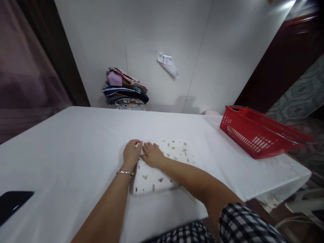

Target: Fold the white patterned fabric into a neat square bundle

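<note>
Just under the fingers of the right hand [153, 154] lies the folded cloth [154, 177], white with small printed plants, flat on the white table [83, 152]. These fingers are straight and a little spread, and they hold nothing; they rest on the upper layer. Close beside them, the left hand [132, 153] is at the far left corner of the cloth, with bent fingers. Whether they pinch the edge, I cannot tell.

In my judgement, the upper layer could wrinkle if the right palm slides while it presses, because the layers below may not follow. If the left fingers catch only one layer, the edges to the near side of them could become uneven. The bracelet [124, 172], behind the left fingers and near the cloth's left side, might hook on a loose edge. The right forearm crosses above the cloth, so a careless movement could drag it askew. The red basket [240, 135], well apart to the right of the fingers, seems a smaller danger.
</note>
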The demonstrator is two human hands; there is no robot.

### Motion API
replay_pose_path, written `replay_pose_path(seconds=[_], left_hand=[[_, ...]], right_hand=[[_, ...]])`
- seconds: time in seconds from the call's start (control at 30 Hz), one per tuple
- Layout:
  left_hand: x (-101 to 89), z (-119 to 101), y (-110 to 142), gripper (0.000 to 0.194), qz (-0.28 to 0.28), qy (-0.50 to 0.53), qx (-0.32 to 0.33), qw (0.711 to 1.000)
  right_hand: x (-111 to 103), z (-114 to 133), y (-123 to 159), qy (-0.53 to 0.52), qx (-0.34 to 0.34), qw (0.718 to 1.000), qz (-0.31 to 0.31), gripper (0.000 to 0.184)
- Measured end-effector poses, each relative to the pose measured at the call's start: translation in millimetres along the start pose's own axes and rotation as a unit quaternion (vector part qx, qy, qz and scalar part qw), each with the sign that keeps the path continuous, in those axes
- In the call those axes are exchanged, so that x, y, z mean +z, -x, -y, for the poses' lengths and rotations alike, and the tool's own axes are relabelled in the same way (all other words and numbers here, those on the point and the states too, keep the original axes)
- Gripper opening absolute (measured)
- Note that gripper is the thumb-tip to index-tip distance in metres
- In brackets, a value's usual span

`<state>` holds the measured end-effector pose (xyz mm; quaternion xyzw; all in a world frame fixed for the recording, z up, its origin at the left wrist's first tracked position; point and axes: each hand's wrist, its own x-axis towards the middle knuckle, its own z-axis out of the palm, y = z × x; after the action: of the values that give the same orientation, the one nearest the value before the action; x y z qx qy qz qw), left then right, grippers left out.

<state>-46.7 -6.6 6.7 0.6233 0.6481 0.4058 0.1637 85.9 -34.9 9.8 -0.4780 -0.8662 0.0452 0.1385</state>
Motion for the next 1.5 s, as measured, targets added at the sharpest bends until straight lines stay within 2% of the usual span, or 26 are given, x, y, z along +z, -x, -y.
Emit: replay_pose_path(seconds=[0.1,0.2,0.3,0.47,0.53,0.6,0.73,0.83,0.93,1.03,1.13,1.27,1.5], left_hand=[[11.0,0,4,0.037,0.032,0.017,0.127,0.991],[24.0,11,6,0.041,0.103,-0.023,0.182,0.978],[30.6,21,7,0.038,0.143,-0.059,0.224,0.962],[25.6,14,12,0.054,0.155,-0.113,0.132,0.973],[22.5,9,15,0.057,0.166,-0.129,0.128,0.969],[20.5,6,16,0.057,0.167,-0.137,0.132,0.967],[18.7,6,17,0.056,0.166,-0.139,0.134,0.967],[17.4,5,16,0.058,0.177,-0.139,0.126,0.966],[17.3,4,15,0.059,0.188,-0.141,0.113,0.965],[18.8,3,15,0.057,0.178,-0.143,0.116,0.967],[20.3,4,15,0.056,0.164,-0.146,0.125,0.968],[20.7,5,15,0.057,0.167,-0.145,0.125,0.967],[22.9,11,12,0.052,0.156,-0.110,0.118,0.974]], right_hand=[[-6,-1,-2,-0.008,-0.020,1.000,0.009,0.047],[-16,-7,1,-0.029,-0.042,0.997,0.055,0.047],[-30,-26,17,-0.027,0.007,0.997,0.070,0.054],[-51,-90,68,0.022,0.149,0.988,0.041,0.059],[-52,-112,86,0.024,0.213,0.976,0.048,0.059],[-49,-127,96,0.006,0.236,0.971,0.044,0.060],[-43,-137,97,-0.090,0.240,0.966,0.001,0.060],[-49,-144,97,-0.243,0.284,0.924,-0.079,0.053],[-58,-152,112,-0.301,0.355,0.871,-0.160,0.049],[-60,-154,136,-0.323,0.397,0.839,-0.182,0.042],[-58,-151,152,-0.351,0.413,0.823,-0.170,0.035],[-56,-155,148,-0.365,0.423,0.815,-0.154,0.028],[-58,-177,102,-0.315,0.441,0.831,-0.121,0.028]])
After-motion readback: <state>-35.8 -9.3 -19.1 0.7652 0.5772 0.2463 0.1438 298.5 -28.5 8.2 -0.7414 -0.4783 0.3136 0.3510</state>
